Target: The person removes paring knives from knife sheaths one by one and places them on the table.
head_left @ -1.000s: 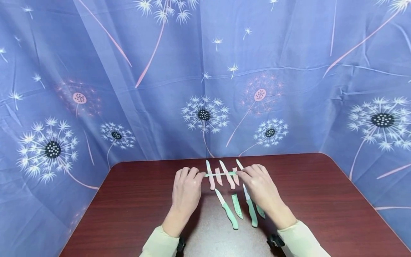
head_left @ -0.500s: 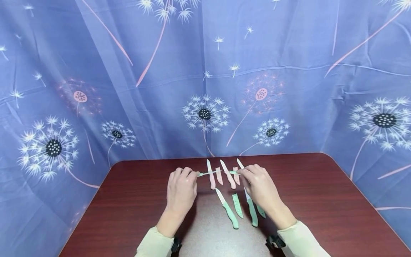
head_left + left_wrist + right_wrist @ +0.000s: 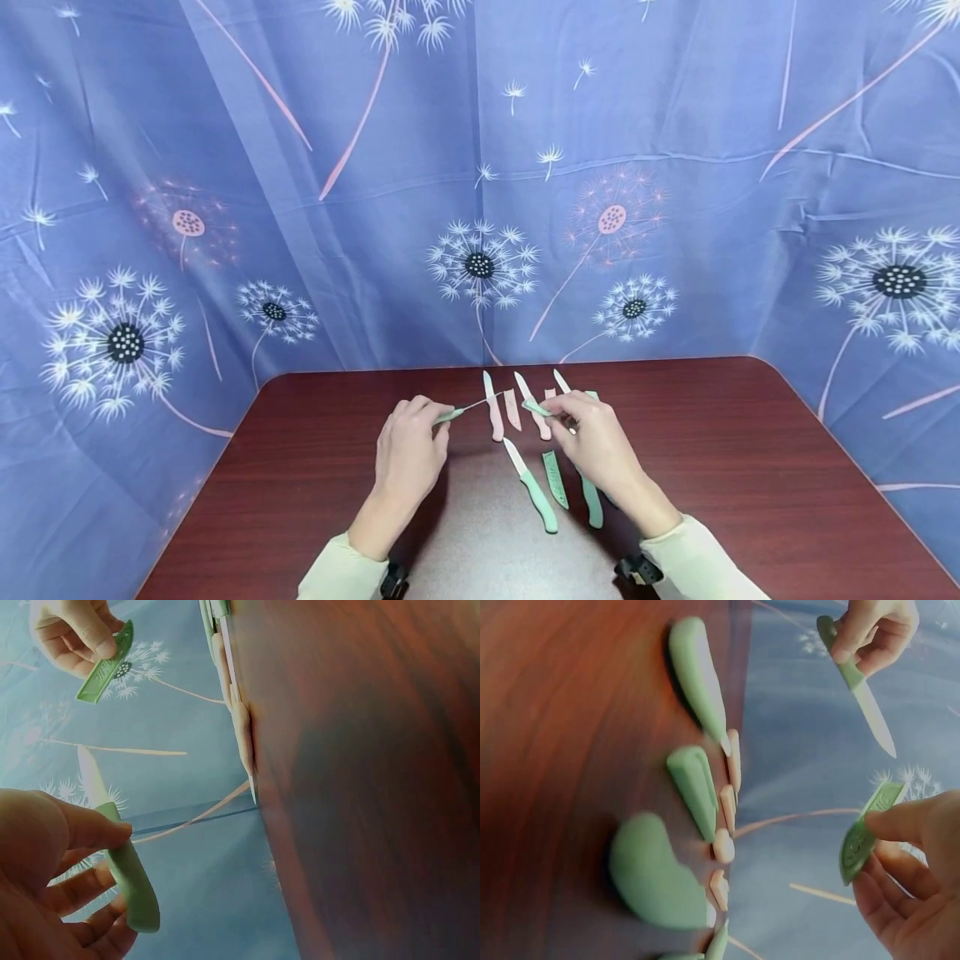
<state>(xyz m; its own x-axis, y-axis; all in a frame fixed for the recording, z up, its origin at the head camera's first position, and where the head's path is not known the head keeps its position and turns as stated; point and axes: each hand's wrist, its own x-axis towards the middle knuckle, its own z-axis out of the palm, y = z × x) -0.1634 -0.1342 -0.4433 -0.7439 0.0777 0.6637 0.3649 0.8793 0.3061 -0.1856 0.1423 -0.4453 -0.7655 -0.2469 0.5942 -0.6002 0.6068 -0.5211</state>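
Observation:
My left hand (image 3: 408, 454) pinches a green-handled paring knife (image 3: 135, 889) by the handle between thumb and fingers. Its bare white blade points toward the other hand. In my right hand (image 3: 603, 442) is a green knife sheath (image 3: 853, 851), gripped by thumb and fingertips, its patterned side showing in the right wrist view. Knife and sheath are apart, both held up over the table. Below them lie two pink-handled knives (image 3: 494, 412) and a pink sheath (image 3: 512, 410). Nearer the body are a green-handled knife (image 3: 538, 504) and a green sheath (image 3: 555, 481).
Another green-handled knife (image 3: 592, 504) lies partly under the right hand. A further blade (image 3: 561, 381) and a second pink sheath (image 3: 550, 393) show behind that hand. The dark red wooden table (image 3: 315, 467) ends at a blue dandelion-print curtain (image 3: 375, 250).
The hands have drawn apart, the left moving left and toward the body. Knife and sheath, in line a second ago, now stand separated with the blade bare. The right hand has turned the sheath.

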